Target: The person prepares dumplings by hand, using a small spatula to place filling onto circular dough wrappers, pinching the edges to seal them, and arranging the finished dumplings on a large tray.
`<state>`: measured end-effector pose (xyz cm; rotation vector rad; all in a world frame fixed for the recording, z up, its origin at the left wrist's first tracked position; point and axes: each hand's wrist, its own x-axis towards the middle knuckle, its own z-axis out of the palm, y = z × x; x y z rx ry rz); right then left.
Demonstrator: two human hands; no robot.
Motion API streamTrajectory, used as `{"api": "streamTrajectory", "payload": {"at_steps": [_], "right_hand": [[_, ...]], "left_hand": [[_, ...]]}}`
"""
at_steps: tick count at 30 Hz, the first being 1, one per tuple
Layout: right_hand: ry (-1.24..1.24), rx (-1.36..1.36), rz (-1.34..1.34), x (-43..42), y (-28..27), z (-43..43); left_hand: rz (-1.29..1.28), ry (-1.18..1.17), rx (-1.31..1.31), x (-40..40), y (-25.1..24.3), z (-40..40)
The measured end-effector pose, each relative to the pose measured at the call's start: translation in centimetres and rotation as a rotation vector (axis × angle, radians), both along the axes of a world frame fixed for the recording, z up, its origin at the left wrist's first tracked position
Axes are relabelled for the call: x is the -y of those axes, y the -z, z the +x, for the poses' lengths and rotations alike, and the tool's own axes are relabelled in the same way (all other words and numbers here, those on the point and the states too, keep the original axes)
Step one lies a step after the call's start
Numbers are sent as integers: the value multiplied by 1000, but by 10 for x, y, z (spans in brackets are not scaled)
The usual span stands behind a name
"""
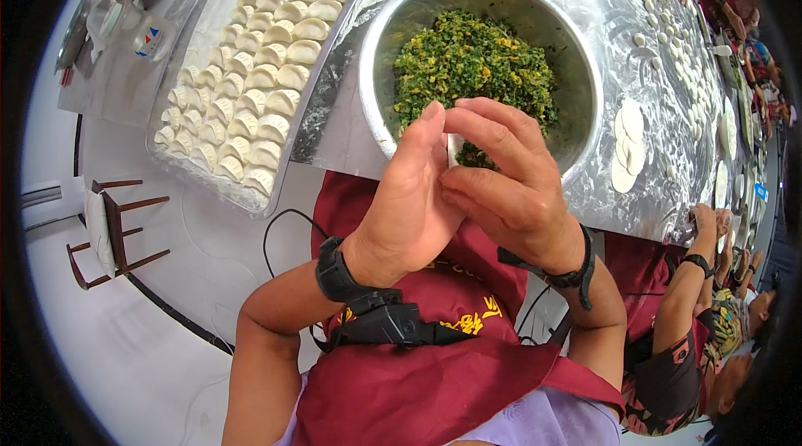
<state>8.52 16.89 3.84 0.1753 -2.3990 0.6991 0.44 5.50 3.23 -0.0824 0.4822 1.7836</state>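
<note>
Both hands meet over the near rim of a large steel bowl [579,151]. Between them is a dough wrapper [452,150] with dark green filling on it, mostly hidden behind the fingers. My left hand [407,208] cups it from the left, thumb pointing up. My right hand [517,176] curls over it from the other side, fingertips at the dough's edge. Chopped green filling with yellow bits [476,64] lies in the bowl. A tray [219,195] to the left holds rows of pleated dumplings [263,76]. Several flat round wrappers [628,148] overlap on the table to the right.
Small dough pieces [680,57] are scattered across the floured table [601,214]. Co-workers stand along the right; one person's hand [705,220] works at the table's near edge. A wooden chair [113,233] stands at the left. A white plastic container [155,37] sits beyond the tray.
</note>
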Motion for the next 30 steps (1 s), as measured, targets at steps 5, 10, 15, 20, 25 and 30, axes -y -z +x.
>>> {"api": "streamTrajectory", "payload": {"at_steps": [5, 10, 15, 20, 25, 30], "right_hand": [[-3, 10, -41, 3, 7, -2], [76, -39, -130, -15, -16, 11], [85, 7, -67, -21, -23, 14], [92, 94, -22, -16, -21, 14], [104, 59, -23, -18, -20, 16], [81, 3, -65, -19, -18, 19]], "left_hand": [[-105, -46, -63, -4, 0, 2], [65, 4, -24, 4, 2, -7], [-27, -28, -43, 8, -5, -2], [-9, -26, -19, 10, -8, -1], [16, -10, -52, 13, -2, -3], [-2, -2, -30, 15, -1, -6]]}}
